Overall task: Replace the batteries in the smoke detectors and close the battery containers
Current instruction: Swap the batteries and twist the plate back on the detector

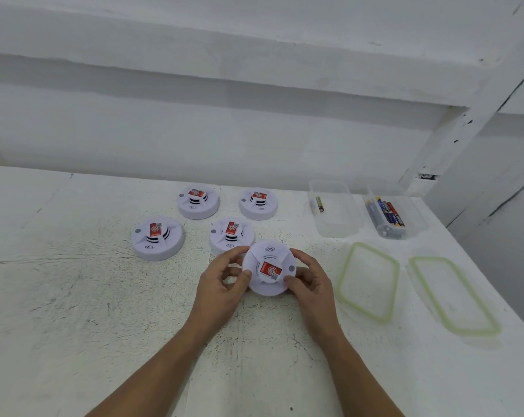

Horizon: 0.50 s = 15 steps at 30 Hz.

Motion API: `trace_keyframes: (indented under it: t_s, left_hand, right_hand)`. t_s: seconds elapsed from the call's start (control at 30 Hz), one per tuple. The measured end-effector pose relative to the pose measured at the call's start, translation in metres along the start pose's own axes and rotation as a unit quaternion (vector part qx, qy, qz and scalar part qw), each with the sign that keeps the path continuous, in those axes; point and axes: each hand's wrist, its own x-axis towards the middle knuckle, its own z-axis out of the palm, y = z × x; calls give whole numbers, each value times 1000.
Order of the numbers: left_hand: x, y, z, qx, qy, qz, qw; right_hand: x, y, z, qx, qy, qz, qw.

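A white round smoke detector (268, 270) with a red label is held just above the table between both hands. My left hand (224, 281) grips its left rim with thumb and fingers. My right hand (310, 279) grips its right rim. Several more detectors sit behind it: one (157, 238) at the left, one (231, 234) just behind my left hand, and two at the back (198, 201) (258, 204). A clear container (336, 209) holds one battery (319, 204). A second clear container (394, 216) holds several batteries.
Two clear lids with green seals lie flat on the table at the right, one (367, 281) near my right hand and one (454, 294) farther right. The white table ends at a wall behind and an edge at the far right.
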Motion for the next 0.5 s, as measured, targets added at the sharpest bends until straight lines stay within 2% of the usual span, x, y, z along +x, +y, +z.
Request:
trace_keyframes:
  t_s: [0.1, 0.33, 0.5]
  left_hand:
    - [-3, 2, 1, 9, -2, 1, 1000]
    - [13, 14, 27, 46, 23, 59, 997]
    - [40, 19, 58, 75, -6, 55, 996]
  right_hand:
    - [-1, -1, 0, -4, 17, -6, 1000]
    - [28, -18, -8, -12, 56, 18, 998]
    - [57, -23, -23, -70, 91, 31, 993]
